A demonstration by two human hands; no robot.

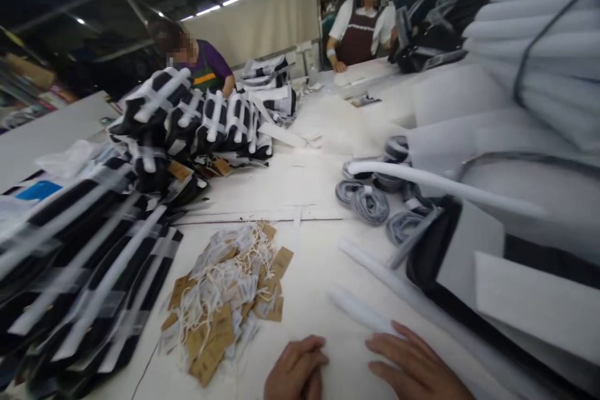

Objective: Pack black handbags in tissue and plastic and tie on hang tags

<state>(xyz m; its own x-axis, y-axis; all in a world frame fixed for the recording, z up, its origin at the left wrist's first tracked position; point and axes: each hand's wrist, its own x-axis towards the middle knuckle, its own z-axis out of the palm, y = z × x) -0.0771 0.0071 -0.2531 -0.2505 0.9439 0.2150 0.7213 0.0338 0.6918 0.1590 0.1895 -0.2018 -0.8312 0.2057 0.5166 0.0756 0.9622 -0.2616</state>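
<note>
My left hand [296, 367] is at the bottom edge with its fingers curled together; whatever lies inside them, if anything, is hidden. To its right, my right hand [415, 362] spreads its fingers low over the white table [300, 187], beside the near end of a white foam strip [359, 307]. I cannot tell whether it touches the strip. A loose heap of brown card tags [210, 337] with white strings and small clear bags lies left of my left hand. A second long white strip [379, 272] runs along the table past my right hand.
Black pieces with white strips [94, 287] are stacked at left, more bundles [215, 115] behind. Coiled grey straps [370, 203] and a black-edged white piece [529, 300] lie right, below tall white padding [529, 44]. Two people [360, 28] work across the table.
</note>
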